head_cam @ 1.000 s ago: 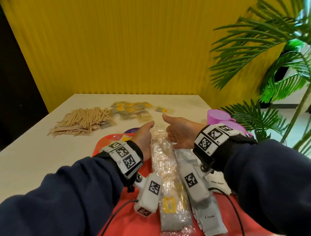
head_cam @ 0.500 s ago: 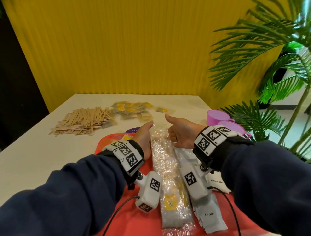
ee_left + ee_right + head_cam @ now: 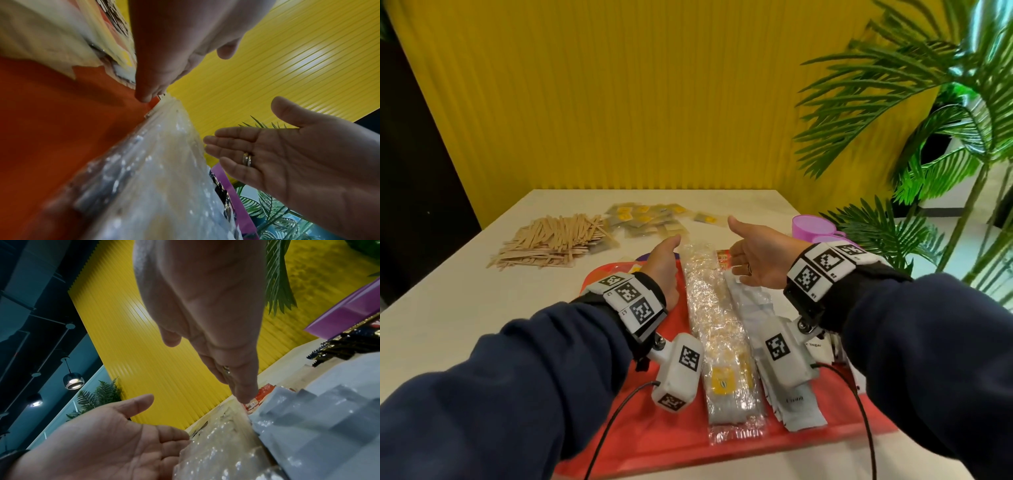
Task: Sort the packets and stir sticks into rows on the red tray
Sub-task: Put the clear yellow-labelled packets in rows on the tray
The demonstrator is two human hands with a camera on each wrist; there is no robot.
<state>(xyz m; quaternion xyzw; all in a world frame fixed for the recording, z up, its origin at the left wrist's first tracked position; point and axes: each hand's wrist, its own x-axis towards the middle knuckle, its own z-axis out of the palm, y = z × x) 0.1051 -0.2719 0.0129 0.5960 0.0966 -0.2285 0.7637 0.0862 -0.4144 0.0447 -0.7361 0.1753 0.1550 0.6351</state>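
Note:
A red tray (image 3: pixel 671 442) lies at the table's near edge. Down its middle runs a row of clear-wrapped packets (image 3: pixel 717 329) with yellow labels, and a row of white creamer packets (image 3: pixel 796 407) lies to its right. My left hand (image 3: pixel 666 263) stands on edge on the tray, flat and open, against the clear row's left side. My right hand (image 3: pixel 756 262) is open too, palm facing the row's right side, fingers over the white packets. Neither holds anything. The wooden stir sticks (image 3: pixel 551 240) lie in a heap on the table at the far left.
Loose yellow-labelled packets (image 3: pixel 647 219) are scattered behind the tray. Purple cups (image 3: pixel 813 226) stand at the table's right edge beside a green plant (image 3: pixel 893 233). A white sugar packet (image 3: pixel 813 344) lies under my right wrist. A yellow wall closes the back.
Both hands have drawn slightly apart from the clear packet row. The right one has shifted a little to the right and away.

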